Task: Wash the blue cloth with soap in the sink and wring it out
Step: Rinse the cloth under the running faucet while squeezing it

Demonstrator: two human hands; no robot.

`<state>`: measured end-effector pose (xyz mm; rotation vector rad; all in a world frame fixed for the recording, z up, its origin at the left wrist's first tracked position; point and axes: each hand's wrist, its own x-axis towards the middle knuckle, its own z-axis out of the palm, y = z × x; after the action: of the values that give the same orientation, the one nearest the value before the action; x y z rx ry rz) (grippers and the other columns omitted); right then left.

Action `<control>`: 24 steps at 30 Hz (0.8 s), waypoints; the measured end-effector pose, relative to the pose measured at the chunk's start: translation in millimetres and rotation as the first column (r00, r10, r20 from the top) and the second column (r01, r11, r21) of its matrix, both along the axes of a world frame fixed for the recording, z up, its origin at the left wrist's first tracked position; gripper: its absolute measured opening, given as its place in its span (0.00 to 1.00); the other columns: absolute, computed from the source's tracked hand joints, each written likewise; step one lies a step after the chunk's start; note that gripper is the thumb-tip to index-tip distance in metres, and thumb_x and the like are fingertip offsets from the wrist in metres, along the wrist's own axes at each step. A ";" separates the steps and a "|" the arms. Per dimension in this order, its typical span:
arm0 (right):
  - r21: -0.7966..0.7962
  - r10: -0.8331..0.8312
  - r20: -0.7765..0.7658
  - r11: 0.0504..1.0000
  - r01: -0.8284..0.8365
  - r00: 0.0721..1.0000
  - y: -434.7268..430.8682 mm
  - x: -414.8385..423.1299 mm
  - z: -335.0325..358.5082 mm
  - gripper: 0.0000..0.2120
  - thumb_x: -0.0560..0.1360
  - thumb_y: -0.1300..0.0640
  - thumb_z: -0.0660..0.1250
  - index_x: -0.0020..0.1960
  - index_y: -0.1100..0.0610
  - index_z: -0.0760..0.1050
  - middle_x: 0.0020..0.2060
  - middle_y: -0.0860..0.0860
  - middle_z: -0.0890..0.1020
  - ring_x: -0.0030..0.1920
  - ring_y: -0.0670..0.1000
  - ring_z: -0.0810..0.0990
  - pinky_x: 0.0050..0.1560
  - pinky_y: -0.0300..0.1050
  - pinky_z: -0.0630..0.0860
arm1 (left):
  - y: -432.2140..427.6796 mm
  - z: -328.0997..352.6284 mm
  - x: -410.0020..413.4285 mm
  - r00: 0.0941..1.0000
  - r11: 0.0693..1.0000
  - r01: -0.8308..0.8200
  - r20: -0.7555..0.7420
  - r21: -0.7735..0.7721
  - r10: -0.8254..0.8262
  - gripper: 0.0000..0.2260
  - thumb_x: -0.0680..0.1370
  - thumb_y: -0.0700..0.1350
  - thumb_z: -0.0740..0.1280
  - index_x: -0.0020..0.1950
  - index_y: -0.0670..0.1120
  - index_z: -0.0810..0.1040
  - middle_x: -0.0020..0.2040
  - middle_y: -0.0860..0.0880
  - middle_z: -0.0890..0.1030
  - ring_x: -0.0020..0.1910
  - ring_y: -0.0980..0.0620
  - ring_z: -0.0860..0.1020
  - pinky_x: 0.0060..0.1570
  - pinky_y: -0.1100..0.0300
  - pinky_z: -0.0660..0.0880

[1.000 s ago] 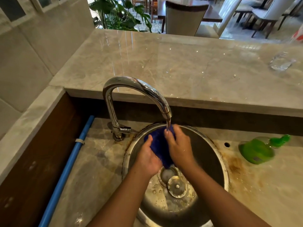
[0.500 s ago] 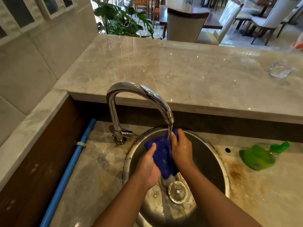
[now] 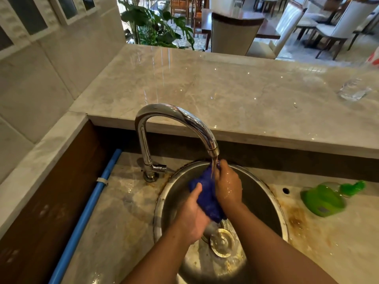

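Blue cloth [image 3: 207, 198] bunched between your two hands, over the round steel sink [image 3: 260, 206], right under the tap [image 3: 174, 116] with water [image 3: 214, 163] running onto it. Your left hand [image 3: 192, 216] grips the near, lower end, thumb across the fabric; your right hand [image 3: 227, 185], wet and shiny, clenches the far, upper end at the stream. Right of the sink a green bottle [image 3: 322, 200] lies on its side on the stained counter [image 3: 328, 242], its small dark label too blurred to read.
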<state>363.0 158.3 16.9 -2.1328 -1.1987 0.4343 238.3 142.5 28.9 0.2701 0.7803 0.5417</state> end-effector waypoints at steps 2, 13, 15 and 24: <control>-0.008 -0.046 -0.109 0.999 0.046 0.993 -3.4 5.8 -3.5 0.06 0.83 0.51 0.58 0.54 0.50 0.72 0.44 0.47 0.79 0.46 0.51 0.81 0.44 0.47 0.75 | 2.8 -1.0 -1.7 0.999 1.000 0.011 -0.045 0.010 -0.011 0.17 0.84 0.54 0.58 0.66 0.47 0.74 0.65 0.40 0.80 0.64 0.41 0.78 0.68 0.42 0.71; 0.150 0.000 0.169 0.988 -0.026 0.986 -19.8 -41.9 9.8 0.08 0.79 0.51 0.62 0.52 0.55 0.75 0.45 0.51 0.80 0.42 0.53 0.79 0.39 0.49 0.77 | 7.6 2.9 8.9 0.999 0.996 -0.047 0.011 -0.077 0.048 0.24 0.83 0.58 0.57 0.68 0.43 0.77 0.61 0.40 0.83 0.62 0.43 0.80 0.64 0.49 0.75; 0.102 -0.043 0.140 0.994 0.029 0.989 -7.5 -19.3 8.2 0.07 0.80 0.51 0.62 0.52 0.55 0.72 0.45 0.52 0.80 0.44 0.55 0.79 0.42 0.53 0.77 | 5.5 5.3 9.4 0.998 0.998 -0.046 0.039 -0.041 0.047 0.23 0.84 0.56 0.55 0.70 0.43 0.75 0.64 0.39 0.82 0.65 0.42 0.78 0.68 0.46 0.72; 0.237 -0.042 -0.204 0.967 0.091 0.978 -24.7 -9.1 26.9 0.07 0.83 0.53 0.59 0.49 0.54 0.73 0.38 0.48 0.79 0.37 0.45 0.78 0.38 0.41 0.76 | 21.5 9.9 -1.4 0.999 1.000 -0.021 -0.025 -0.004 0.020 0.22 0.83 0.56 0.58 0.71 0.45 0.73 0.63 0.40 0.81 0.61 0.41 0.79 0.55 0.44 0.75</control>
<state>353.9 133.7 43.8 -1.8654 -1.0088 0.4333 236.9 164.1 38.8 0.2661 0.8089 0.5571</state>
